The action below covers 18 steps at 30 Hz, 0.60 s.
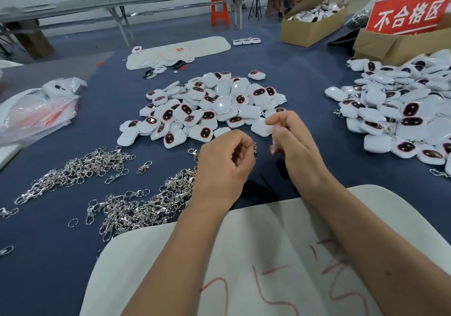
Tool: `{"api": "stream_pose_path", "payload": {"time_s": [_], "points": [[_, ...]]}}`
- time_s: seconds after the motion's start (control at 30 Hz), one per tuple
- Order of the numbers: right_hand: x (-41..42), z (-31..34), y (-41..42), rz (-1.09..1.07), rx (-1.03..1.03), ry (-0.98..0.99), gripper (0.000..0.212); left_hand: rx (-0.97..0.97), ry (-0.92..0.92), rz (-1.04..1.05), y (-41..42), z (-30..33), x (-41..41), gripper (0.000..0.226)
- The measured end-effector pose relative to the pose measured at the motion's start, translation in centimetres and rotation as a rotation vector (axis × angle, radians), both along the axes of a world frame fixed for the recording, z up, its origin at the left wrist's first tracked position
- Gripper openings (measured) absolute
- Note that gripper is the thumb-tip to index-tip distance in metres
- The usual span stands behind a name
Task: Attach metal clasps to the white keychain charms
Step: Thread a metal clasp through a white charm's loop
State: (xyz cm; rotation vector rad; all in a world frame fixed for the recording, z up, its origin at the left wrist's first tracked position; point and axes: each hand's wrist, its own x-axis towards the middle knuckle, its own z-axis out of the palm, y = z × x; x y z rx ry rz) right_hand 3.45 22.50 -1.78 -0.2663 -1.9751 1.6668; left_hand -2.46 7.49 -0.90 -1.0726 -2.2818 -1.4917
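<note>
Curled left hand (pixel 223 161) pinching shiny metal clasp (pixel 255 150) beside glossy white charms (pixel 207 106)

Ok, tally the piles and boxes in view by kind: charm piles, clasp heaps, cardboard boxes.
White charm piles: 2, the centre pile and the right pile
Metal clasp heaps: 2, the left heap and the near heap
Cardboard boxes: 2, the far box and the right box
Total: 6

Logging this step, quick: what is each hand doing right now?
Left hand: fingers curled, pinching a metal clasp.
Right hand: fingers curled; whether it holds anything cannot be told.
</note>
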Motion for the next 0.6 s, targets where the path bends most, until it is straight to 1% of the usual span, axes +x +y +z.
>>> {"api": "stream_pose_path", "payload": {"time_s": [0.03,0.07,0.1,0.17,0.2,0.23,0.3,0.33,0.4,0.47,0.6], "points": [[-0.02,-0.06,0.05,0.011,-0.056,-0.015,0.014,-0.023,0.002,-0.016,0.02,-0.06,0.02,0.008],[-0.04,-0.1,0.07,0.013,-0.062,-0.022,0.015,-0.044,0.004,-0.03,0.04,-0.14,0.03,0.008],[-0.03,-0.18,0.07,0.002,-0.052,-0.033,0.018,-0.059,0.001,-0.041,0.06,-0.2,0.03,0.007],[-0.02,-0.12,0.15,-0.088,-0.03,-0.058,0.031,-0.074,-0.011,-0.057,0.07,-0.29,-0.01,0.007],[-0.06,-0.09,0.29,-0.137,-0.037,-0.061,0.031,-0.075,-0.013,-0.062,0.07,-0.31,-0.07,0.008],[-0.06,0.01,0.37,-0.153,-0.06,-0.053,0.025,-0.076,-0.012,-0.065,0.06,-0.34,-0.1,0.008],[-0.14,-0.11,0.53,-0.121,-0.108,-0.029,0.008,-0.078,-0.01,-0.071,0.05,-0.37,-0.12,0.009],[-0.18,-0.14,0.48,-0.113,-0.093,-0.022,0.003,-0.079,-0.007,-0.074,0.04,-0.39,-0.12,0.01],[-0.25,-0.08,0.19,-0.127,-0.046,-0.024,0.003,-0.083,0.002,-0.078,0.0,-0.41,-0.12,0.011],[-0.29,-0.01,0.07,-0.14,-0.052,-0.038,0.002,-0.09,0.007,-0.078,-0.02,-0.44,-0.2,0.012],[-0.14,0.15,0.12,-0.121,-0.044,-0.031,0.01,-0.105,0.008,-0.083,0.07,-0.47,-0.21,0.011]]}}
